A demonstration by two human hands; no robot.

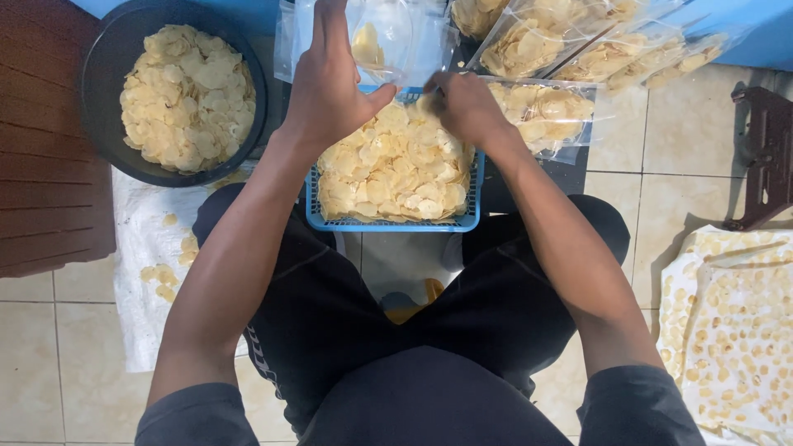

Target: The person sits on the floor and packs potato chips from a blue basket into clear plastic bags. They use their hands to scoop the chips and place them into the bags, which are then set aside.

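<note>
My left hand (326,91) fingers pinch clear bag (388,41) mouth: thin, slippery film; right hand (467,107) fingers closed on brittle, light chips (396,169)

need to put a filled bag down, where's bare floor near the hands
Bare tile lies right of the filled bags, before the dark stand. Crowded: blue basket, black bowl, white cloth and chip tray.

One blue basket (392,221), one black bowl (107,74), two hands (326,87) (467,107).
</note>
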